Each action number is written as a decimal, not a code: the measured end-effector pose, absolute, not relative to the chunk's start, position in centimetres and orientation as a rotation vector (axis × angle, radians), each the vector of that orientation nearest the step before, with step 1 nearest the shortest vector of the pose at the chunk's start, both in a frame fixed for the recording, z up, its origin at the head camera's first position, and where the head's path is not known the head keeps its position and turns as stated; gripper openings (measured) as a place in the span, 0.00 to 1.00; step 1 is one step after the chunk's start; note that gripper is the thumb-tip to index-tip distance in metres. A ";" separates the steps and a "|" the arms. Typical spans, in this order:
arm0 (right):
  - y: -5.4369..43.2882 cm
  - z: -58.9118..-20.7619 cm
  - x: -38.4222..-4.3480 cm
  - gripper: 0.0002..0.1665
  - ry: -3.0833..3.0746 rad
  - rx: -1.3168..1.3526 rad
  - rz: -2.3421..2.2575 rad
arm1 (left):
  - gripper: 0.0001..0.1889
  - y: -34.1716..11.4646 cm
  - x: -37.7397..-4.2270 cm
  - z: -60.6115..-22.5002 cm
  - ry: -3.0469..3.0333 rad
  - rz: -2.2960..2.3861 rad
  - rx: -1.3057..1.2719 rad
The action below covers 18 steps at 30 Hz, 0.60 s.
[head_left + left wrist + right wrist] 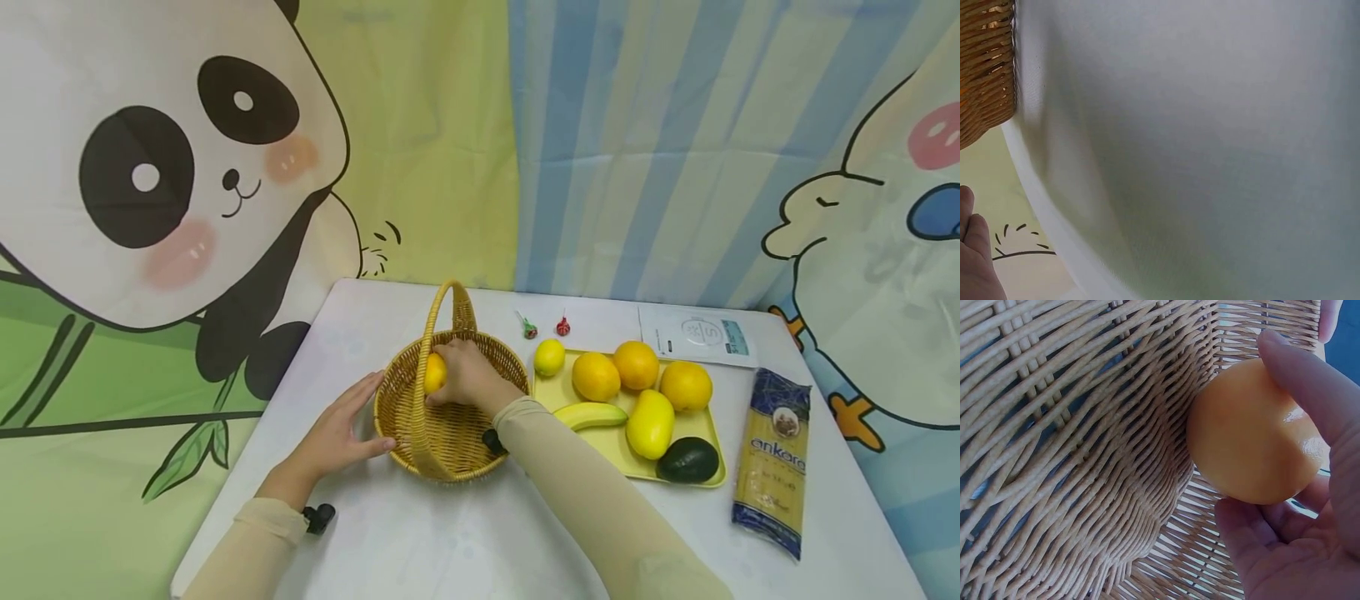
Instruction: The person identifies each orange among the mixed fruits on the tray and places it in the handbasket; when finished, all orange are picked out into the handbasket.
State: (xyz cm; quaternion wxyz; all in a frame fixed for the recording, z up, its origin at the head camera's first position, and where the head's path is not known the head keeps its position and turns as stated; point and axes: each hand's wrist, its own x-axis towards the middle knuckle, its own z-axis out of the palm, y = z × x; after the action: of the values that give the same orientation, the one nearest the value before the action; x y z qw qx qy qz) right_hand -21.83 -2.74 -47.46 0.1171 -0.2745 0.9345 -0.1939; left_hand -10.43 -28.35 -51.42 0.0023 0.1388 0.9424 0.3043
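Observation:
A wicker basket (pixel 457 450) with an arched handle stands on the white table. My right hand (pixel 472 371) reaches inside it and holds an orange (pixel 435 372) near the basket's left inner wall. In the right wrist view the thumb lies along one side of the orange (pixel 1247 437) and the fingers are on the other, with woven wicker (pixel 1085 456) right beside the fruit. My left hand (pixel 341 433) rests against the basket's left rim, thumb spread and fingers extended. The left wrist view catches only part of that hand (pixel 975 262) and the basket's side (pixel 985 69).
Right of the basket, a yellow tray (pixel 630 467) bears several fruits: oranges (pixel 596 377), a lemon (pixel 550 357), a banana (pixel 592 416), a mango (pixel 650 425) and an avocado (pixel 687 460). A pasta packet (pixel 772 462), a flat white pouch (pixel 697 335) and two small wrapped lollipops (pixel 562 327) lie around it.

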 end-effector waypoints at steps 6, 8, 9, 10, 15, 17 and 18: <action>-2.6 -47.4 -21.6 0.58 2.734 -0.826 -0.544 | 0.60 -28.4 -10.5 -51.6 2.953 0.962 0.437; -2.5 -47.3 -21.5 0.59 2.728 -0.834 -0.529 | 0.60 -28.4 -10.5 -51.7 2.951 0.967 0.440; -2.5 -47.2 -21.4 0.59 2.727 -0.838 -0.516 | 0.60 -28.4 -10.5 -51.7 2.953 0.966 0.444; -2.5 -47.2 -21.4 0.59 2.727 -0.845 -0.502 | 0.60 -28.4 -10.5 -51.7 2.954 0.966 0.446; -2.3 -46.5 -21.0 0.60 2.730 -0.879 -0.455 | 0.60 -28.4 -10.5 -51.7 2.953 0.968 0.447; -2.1 -46.1 -20.9 0.60 2.726 -0.886 -0.462 | 0.60 -28.4 -10.6 -51.6 2.952 0.969 0.444; -2.0 -45.9 -20.8 0.60 2.724 -0.888 -0.471 | 0.60 -28.5 -10.6 -51.6 2.953 0.969 0.444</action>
State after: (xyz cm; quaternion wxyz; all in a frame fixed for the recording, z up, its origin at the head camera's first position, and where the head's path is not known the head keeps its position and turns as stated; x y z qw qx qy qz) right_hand -20.78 -1.99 -45.86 0.1189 -0.3037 0.9315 -0.1612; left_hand -10.62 -28.46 -51.60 0.0012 0.1415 0.9406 0.3086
